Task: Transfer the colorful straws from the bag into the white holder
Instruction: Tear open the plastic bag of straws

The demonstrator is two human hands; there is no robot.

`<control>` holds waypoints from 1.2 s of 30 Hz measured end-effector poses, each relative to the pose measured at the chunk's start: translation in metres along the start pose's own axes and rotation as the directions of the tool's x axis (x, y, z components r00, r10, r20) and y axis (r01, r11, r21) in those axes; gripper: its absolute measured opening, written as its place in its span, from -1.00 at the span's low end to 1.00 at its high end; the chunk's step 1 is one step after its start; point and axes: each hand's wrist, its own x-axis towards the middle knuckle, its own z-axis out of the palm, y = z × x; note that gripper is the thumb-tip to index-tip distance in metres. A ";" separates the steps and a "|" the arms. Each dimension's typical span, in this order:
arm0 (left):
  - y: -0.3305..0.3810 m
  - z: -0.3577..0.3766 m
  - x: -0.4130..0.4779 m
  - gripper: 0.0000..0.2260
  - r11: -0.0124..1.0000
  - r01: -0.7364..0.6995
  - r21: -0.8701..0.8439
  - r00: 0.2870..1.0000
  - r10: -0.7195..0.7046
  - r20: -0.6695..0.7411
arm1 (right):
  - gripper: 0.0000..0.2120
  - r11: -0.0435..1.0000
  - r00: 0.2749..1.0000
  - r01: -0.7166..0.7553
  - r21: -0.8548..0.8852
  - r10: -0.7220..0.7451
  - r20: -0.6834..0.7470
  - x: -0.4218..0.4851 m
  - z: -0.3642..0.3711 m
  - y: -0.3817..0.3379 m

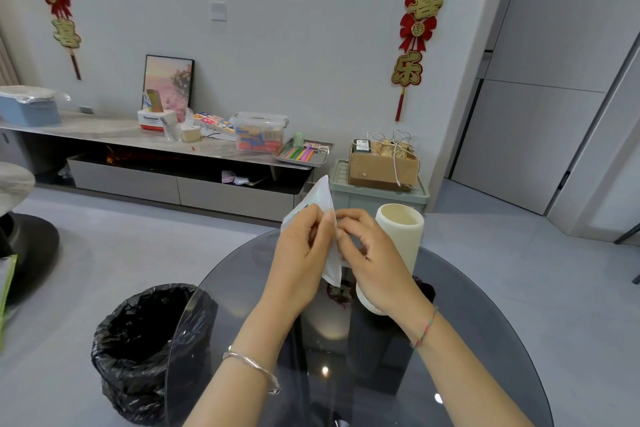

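Above the round dark glass table (485, 340) I hold a white plastic bag (320, 199) upright between both hands. My left hand (299, 253) pinches its left side, and my right hand (372, 260) pinches its right edge. No straws show through the bag. The white cylindrical holder (403, 230) stands upright on the table just behind my right hand, its open top empty as far as I can see.
A bin lined with a black bag (145, 347) stands on the floor left of the table. A low cabinet along the wall carries a metal tray of colorful straws (303, 152), a clear storage box (259, 132) and a tissue box. A cardboard box (382, 163) sits on a green crate.
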 end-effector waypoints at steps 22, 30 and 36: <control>0.008 0.003 0.000 -0.71 0.999 -0.042 0.019 0.997 0.043 -0.059 | -0.78 0.961 0.983 0.022 -0.277 -0.071 -0.169 0.000 -0.009 0.000; 0.000 -0.012 -0.002 -0.69 0.948 -0.020 0.317 0.998 0.037 -0.048 | -0.81 0.941 0.949 -0.055 -0.335 -0.055 -0.310 0.000 -0.025 0.004; -0.004 -0.019 0.001 -0.19 0.611 0.769 -0.189 0.637 -0.705 0.312 | -0.87 0.872 0.950 0.101 -0.479 -0.228 -0.215 -0.002 -0.029 0.001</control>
